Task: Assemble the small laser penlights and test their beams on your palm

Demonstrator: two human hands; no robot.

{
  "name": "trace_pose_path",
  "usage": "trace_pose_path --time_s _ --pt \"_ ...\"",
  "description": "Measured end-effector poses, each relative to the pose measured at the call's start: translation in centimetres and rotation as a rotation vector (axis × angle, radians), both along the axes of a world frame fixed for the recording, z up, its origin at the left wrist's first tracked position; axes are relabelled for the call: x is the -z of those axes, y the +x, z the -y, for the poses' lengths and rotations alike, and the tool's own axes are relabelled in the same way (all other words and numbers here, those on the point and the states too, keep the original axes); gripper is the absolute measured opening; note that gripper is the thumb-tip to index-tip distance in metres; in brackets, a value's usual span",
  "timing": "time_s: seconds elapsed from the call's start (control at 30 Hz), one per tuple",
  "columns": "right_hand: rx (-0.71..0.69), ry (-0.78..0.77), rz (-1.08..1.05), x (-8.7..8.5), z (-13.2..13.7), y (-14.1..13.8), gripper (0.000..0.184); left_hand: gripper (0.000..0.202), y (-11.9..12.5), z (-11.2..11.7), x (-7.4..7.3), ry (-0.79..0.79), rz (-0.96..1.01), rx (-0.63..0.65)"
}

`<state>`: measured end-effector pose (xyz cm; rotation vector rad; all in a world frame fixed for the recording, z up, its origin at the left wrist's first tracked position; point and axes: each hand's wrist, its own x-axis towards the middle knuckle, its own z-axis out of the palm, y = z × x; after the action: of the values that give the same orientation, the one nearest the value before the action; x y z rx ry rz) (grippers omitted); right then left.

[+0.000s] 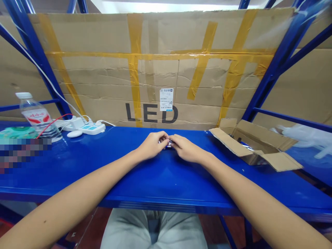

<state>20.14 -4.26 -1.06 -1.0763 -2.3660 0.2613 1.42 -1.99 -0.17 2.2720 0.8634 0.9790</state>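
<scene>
Two bare hands, your left hand (153, 144) and your right hand (186, 148), met near the back of one smooth, glossy blue bench (166, 180), and the grip of each was closed on a single small shiny piece (169, 144), silvery and dark blue, which sat between your fingertips just above the surface; its full shape was hidden by your fingers. To your right stood one open carton (229, 142) of brown corrugated cardboard, its flaps spread, with at least one blue-and-silver item (245, 145) inside, and beyond it lay crumpled, translucent plastic (308, 138). To your left you had one clear plastic bottle (38, 117) with a white cap, one green packet (18, 132), one white power strip (94, 129) and one smooth, white oval object (74, 134). Behind your hands rose one large, creased cardboard panel (103, 76), crossed by at least four steep strips of yellow tape (134, 76) and bearing one white paper label (166, 100) and three black letters, "LED".
</scene>
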Motion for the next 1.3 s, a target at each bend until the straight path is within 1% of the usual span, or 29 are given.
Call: trace_pose_path --time_s 0.07,0.13,0.23,0.3,0.43,0.53,0.63,0.73,0.87,0.97,1.03,1.1,1.23,1.3 --pt "0.0 0.039 -0.059 0.3 0.0 -0.1 0.011 0.013 0.0 0.0 0.0 -0.11 0.067 0.025" --pt "0.021 0.087 -0.13 0.6 0.0 -0.1 0.014 0.014 0.0 0.1 -0.2 -0.159 0.118 0.055" --pt "0.052 0.196 -0.218 0.7 -0.1 -0.2 0.014 0.016 0.1 0.4 -0.6 -0.176 0.161 0.098" --pt "0.067 0.267 -0.279 0.5 -0.1 -0.2 0.015 0.017 0.3 0.9 -0.9 -0.168 0.195 0.103" --pt "0.094 0.331 -0.367 -0.4 0.3 -0.3 0.011 0.016 0.4 1.6 -1.4 -0.148 0.235 0.109" --pt "0.09 0.334 -0.345 -0.9 0.6 -0.2 0.013 0.016 0.3 1.5 -1.5 -0.137 0.217 0.107" --pt "0.053 0.31 -0.314 -1.1 0.7 0.1 0.011 0.015 0.1 1.1 -1.1 -0.135 0.184 0.097" --pt "0.031 0.282 -0.266 -1.0 0.6 0.3 0.007 0.015 0.1 0.8 -0.6 -0.146 0.154 0.094" --pt "0.011 0.248 -0.199 -0.6 0.3 0.3 0.013 0.015 0.2 0.6 -0.1 -0.136 0.134 0.063" --pt "0.009 0.271 -0.191 -0.4 0.1 0.3 0.011 0.015 0.1 0.6 -0.1 -0.116 0.106 0.039" --pt "0.035 0.295 -0.216 -0.4 0.0 0.4 0.016 0.014 0.1 0.5 -0.1 -0.091 0.091 0.032" --pt "0.045 0.304 -0.219 -0.5 0.0 0.6 0.019 0.015 0.0 0.4 0.0 -0.08 0.078 0.038" --pt "-0.023 0.275 -0.182 -0.9 0.2 0.8 0.016 0.012 -0.1 0.2 0.3 -0.095 0.046 0.069" --pt "-0.035 0.241 -0.191 -1.0 0.2 0.8 0.015 0.011 -0.1 0.2 0.4 -0.109 0.034 0.085"
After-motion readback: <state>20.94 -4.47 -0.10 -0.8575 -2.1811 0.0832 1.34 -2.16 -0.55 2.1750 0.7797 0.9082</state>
